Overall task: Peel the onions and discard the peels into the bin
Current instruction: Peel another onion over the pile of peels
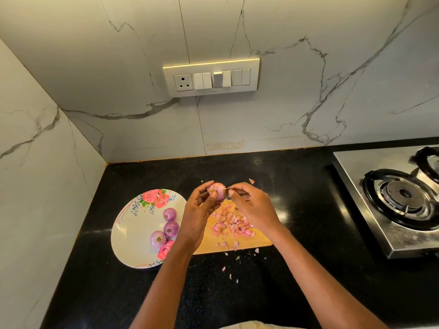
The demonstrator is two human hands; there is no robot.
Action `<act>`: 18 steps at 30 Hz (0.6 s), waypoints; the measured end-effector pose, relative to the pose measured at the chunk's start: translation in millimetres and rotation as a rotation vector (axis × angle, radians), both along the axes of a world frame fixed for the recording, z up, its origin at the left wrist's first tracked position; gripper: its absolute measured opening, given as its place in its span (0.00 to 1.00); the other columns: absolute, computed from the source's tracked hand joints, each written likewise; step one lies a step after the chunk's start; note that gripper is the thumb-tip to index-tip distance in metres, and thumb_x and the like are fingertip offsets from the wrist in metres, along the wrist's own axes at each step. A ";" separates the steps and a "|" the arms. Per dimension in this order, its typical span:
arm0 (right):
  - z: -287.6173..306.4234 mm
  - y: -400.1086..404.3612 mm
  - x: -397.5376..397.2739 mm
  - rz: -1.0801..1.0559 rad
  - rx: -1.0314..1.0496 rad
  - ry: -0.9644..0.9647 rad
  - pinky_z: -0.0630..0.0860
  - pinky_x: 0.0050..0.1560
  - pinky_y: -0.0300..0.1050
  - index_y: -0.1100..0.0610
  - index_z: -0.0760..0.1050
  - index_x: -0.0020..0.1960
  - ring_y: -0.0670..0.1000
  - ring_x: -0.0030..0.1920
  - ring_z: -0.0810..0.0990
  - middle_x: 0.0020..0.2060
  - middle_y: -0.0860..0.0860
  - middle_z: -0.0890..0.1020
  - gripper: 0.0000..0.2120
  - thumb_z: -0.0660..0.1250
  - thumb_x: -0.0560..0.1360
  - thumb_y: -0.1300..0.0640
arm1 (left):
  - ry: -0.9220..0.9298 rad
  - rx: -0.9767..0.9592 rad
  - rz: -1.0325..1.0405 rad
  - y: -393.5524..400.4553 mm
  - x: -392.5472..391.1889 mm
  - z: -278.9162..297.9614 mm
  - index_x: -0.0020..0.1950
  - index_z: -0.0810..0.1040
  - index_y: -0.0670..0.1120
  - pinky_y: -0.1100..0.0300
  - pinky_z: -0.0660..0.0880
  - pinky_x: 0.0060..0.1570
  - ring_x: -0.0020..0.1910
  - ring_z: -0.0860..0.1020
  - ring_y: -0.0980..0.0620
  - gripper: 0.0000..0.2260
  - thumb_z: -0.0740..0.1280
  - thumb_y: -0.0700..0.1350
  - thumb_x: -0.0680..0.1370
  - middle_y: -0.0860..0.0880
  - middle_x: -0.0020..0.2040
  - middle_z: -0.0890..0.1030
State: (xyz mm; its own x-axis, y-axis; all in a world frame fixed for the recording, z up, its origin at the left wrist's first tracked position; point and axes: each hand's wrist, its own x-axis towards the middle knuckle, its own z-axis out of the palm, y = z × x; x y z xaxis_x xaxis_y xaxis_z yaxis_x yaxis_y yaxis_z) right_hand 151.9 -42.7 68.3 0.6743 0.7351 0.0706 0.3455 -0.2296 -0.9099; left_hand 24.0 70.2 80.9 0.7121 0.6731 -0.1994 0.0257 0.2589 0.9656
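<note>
One view only: we look from head height, forward and steeply down onto the black stone counter [297, 186], close over it, facing the white marble-veined wall [237, 119]; forearms enter from the bottom edge.

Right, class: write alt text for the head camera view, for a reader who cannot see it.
A left hand holds an onion above a wooden cutting board strewn with peels, while the right hand pinches at its skin. Three onions sit on a floral plate at left; a gas stove stands at right.
</note>
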 end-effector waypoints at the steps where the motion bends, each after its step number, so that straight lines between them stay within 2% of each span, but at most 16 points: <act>1: 1.0 0.8 -0.9 -0.003 0.041 0.041 0.80 0.54 0.38 0.52 0.82 0.59 0.40 0.54 0.83 0.51 0.42 0.85 0.10 0.69 0.80 0.50 | 0.005 0.025 0.005 -0.2 0.3 -0.3 0.67 0.75 0.53 0.58 0.80 0.59 0.61 0.82 0.50 0.19 0.70 0.51 0.76 0.47 0.64 0.81; 4: 1.6 3.4 -3.5 -0.028 0.125 0.136 0.84 0.53 0.46 0.54 0.83 0.58 0.44 0.53 0.85 0.49 0.44 0.86 0.10 0.72 0.79 0.52 | 0.023 0.098 0.009 -2.5 1.9 -1.1 0.65 0.75 0.55 0.59 0.80 0.57 0.61 0.81 0.52 0.18 0.72 0.50 0.76 0.50 0.64 0.80; 8: 0.3 2.8 -3.6 -0.071 0.185 0.205 0.85 0.52 0.49 0.57 0.85 0.55 0.48 0.50 0.86 0.46 0.48 0.87 0.07 0.73 0.78 0.56 | 0.033 0.135 0.009 -3.7 3.6 -4.3 0.67 0.75 0.53 0.61 0.80 0.55 0.62 0.80 0.54 0.20 0.73 0.48 0.77 0.52 0.64 0.80; 12: -1.9 1.0 -4.5 -0.094 0.176 0.229 0.85 0.52 0.52 0.57 0.85 0.54 0.49 0.49 0.87 0.45 0.48 0.87 0.06 0.73 0.77 0.58 | 0.041 0.118 0.005 -4.1 3.9 -6.7 0.67 0.75 0.54 0.60 0.80 0.55 0.62 0.80 0.54 0.18 0.73 0.47 0.78 0.52 0.64 0.80; 15: -3.9 1.2 -5.5 -0.137 0.152 0.201 0.84 0.51 0.49 0.55 0.85 0.52 0.47 0.48 0.86 0.44 0.46 0.87 0.05 0.74 0.77 0.59 | 0.029 0.095 -0.004 -7.0 3.5 -5.6 0.66 0.75 0.54 0.59 0.80 0.55 0.61 0.81 0.53 0.19 0.73 0.50 0.76 0.51 0.63 0.80; 18: -3.5 1.2 -6.6 -0.150 0.131 0.152 0.82 0.51 0.41 0.55 0.85 0.52 0.43 0.48 0.85 0.44 0.45 0.86 0.05 0.73 0.77 0.59 | 0.012 0.069 -0.010 -9.5 2.8 -2.3 0.65 0.74 0.53 0.60 0.80 0.54 0.59 0.82 0.52 0.19 0.71 0.51 0.75 0.49 0.63 0.80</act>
